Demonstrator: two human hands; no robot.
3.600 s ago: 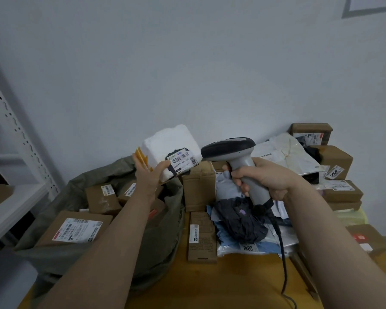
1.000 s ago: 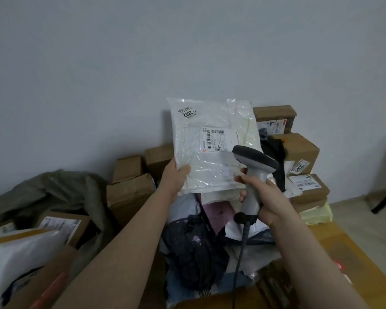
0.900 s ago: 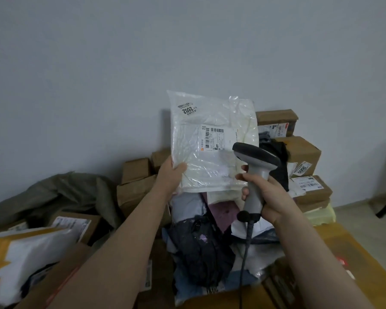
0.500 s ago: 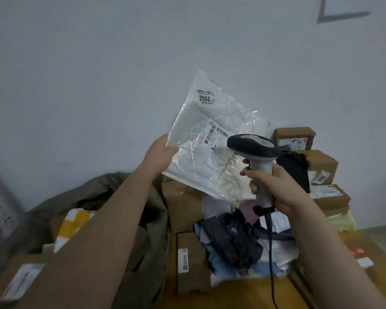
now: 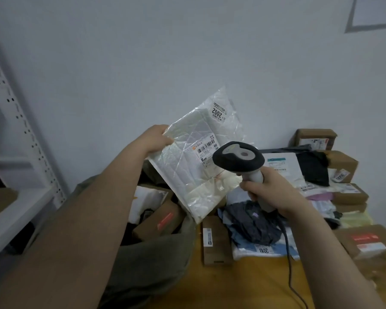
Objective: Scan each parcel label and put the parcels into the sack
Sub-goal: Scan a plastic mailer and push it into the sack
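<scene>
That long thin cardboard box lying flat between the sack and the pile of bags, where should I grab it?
Likely its near short end, from above on your side. The box lies flat and narrow; the sack crowds its left edge and soft bags press its right, so only that end looks free.

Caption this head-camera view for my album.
Left hand holds a plastic-bagged parcel by the sack; right hand aims the scanner at its label.

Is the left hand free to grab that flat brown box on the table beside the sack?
Probably not yet: the left hand grips the clear plastic parcel. The box itself lies uncovered, so emptying that hand first should do.
</scene>
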